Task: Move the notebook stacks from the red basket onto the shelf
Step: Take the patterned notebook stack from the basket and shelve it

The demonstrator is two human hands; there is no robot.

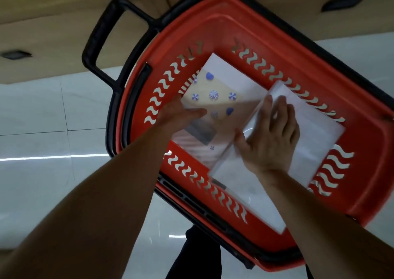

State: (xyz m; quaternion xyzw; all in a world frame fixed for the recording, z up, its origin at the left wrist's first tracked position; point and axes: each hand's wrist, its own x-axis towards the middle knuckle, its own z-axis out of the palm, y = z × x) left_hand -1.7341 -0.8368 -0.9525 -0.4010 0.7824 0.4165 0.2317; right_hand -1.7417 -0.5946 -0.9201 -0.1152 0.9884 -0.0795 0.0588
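A red basket (251,33) with a black rim and handle (102,33) stands on the floor below me. Inside lie two plastic-wrapped notebook stacks. The left stack (215,99) has a beige cover with blue umbrella prints. My left hand (181,112) grips its left edge, thumb on top. The right stack (315,129) is white and sits tilted, overlapping the first one. My right hand (270,138) lies on it with fingers spread, thumb hooked at its left edge.
Wooden shelf units with dark recessed handles (341,2) run along the top of the view behind the basket. Pale glossy floor tiles (42,140) surround the basket. My dark trouser legs (196,255) show at the bottom.
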